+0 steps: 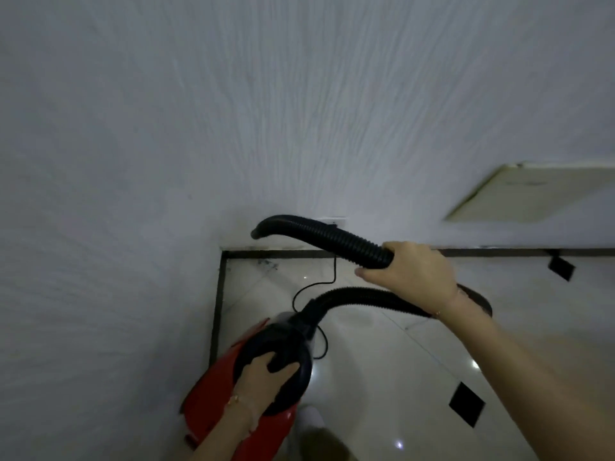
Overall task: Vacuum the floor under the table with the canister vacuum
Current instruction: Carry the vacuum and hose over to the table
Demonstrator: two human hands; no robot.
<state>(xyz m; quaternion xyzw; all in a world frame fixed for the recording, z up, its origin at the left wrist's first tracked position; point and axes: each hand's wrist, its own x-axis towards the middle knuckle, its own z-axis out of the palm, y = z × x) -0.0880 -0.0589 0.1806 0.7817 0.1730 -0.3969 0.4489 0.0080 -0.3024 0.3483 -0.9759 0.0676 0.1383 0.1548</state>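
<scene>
A red canister vacuum [213, 387] with a black top hangs low in the view, close to the white wall. My left hand [266, 374] grips its black carry handle. A black ribbed hose [336, 237] loops from the canister's front out to the right and back. My right hand [412, 271] is closed around the hose near its free end, which curves left towards the wall corner. No nozzle or wand is visible on the hose end. No table is in view.
A textured white wall [233, 111] fills the upper and left view. The glossy pale tiled floor [382, 361] has black borders and small black inset squares. A thin black power cord [332, 277] runs from a wall socket [334, 222] down across the floor. A pale flat panel [532, 194] is at right.
</scene>
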